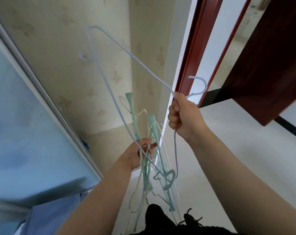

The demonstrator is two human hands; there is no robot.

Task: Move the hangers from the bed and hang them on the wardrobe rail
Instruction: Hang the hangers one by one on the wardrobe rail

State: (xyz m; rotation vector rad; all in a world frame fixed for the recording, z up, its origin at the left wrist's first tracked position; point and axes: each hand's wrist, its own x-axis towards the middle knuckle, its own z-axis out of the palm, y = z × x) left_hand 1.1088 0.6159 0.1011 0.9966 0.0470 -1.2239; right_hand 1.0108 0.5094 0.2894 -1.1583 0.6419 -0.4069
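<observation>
A pale lilac wire hanger (127, 53) is held up in the air by the right hand (184, 114), whose fingers are curled tightly round the wire just below its hook (200, 87); the hanger's long frame stretches up and left across the patterned wallpaper (59, 48). Below it, the left hand (140, 153) grips a bundle of hangers (154, 160), mint green plastic ones mixed with thin cream wire ones, which dangles toward the pale floor (245, 150); the lilac hanger's lower edge seems to cross this bundle, though blur makes contact hard to judge. To the left runs a frosted blue sliding panel (25, 116) in a pale frame. To the right stands a dark red door (271, 65) beside its red frame (194, 48). A dark garment (160, 221) fills the bottom edge.
</observation>
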